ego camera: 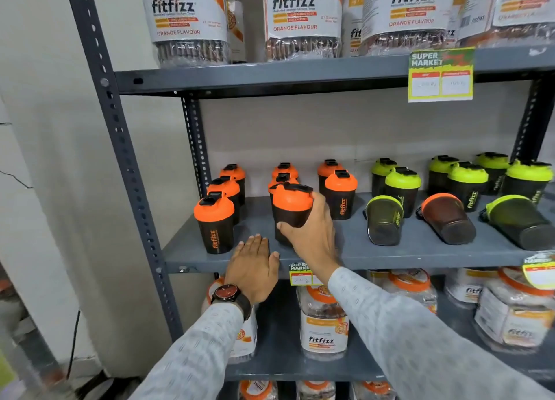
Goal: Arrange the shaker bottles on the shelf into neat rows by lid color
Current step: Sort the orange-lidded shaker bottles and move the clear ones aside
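Fingers (318,202): right hand (312,234) was wrapped round the black plastic orange-lidded shaker bottle (292,208); left hand (253,264) lay flat, empty.
Place: shelf (420,249) middle, at 12 o'clock.
Handling: judged light, rigid, smooth; best gripped mid-body.

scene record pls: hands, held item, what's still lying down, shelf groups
right hand: gripping orange-lid shaker, front of middle orange column
left hand: open, flat at the shelf edge, holding nothing
lying down: two green-lid shakers, one orange-lid shaker on its side
groups: orange upright left, green upright right
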Motion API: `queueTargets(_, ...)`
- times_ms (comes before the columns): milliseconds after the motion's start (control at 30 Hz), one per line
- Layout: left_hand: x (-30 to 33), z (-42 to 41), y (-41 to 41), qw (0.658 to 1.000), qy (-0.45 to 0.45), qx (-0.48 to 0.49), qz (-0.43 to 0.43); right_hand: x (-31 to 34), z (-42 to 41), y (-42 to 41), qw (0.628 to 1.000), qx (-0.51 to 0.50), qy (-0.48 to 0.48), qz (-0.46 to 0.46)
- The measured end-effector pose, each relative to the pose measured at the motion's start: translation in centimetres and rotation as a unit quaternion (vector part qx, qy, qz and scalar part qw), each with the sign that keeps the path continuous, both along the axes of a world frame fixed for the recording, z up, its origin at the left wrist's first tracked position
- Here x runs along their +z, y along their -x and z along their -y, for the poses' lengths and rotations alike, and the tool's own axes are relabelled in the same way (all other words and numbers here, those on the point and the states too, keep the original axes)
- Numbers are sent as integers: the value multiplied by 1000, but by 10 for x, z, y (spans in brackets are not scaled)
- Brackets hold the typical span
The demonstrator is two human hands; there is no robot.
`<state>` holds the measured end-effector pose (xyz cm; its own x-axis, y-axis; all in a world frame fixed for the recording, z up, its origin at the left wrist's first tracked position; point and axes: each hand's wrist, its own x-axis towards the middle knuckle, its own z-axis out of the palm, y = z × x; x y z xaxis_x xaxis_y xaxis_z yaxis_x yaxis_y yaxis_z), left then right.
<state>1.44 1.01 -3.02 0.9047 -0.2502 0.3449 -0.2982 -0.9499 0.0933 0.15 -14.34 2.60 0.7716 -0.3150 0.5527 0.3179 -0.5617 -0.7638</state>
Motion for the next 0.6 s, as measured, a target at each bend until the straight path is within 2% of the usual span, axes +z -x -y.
queueTargets(333,0,1,2,1000,-7,4,7,-22,-11,-12,997,-54,58,8)
queueTargets(500,-2,1,2,1000,1,3,10,-18,-1,-5,998,-13,53,-9)
queueTargets(600,-4,2,0,1000,13,5,25,-5,18,12,999,5,47,21)
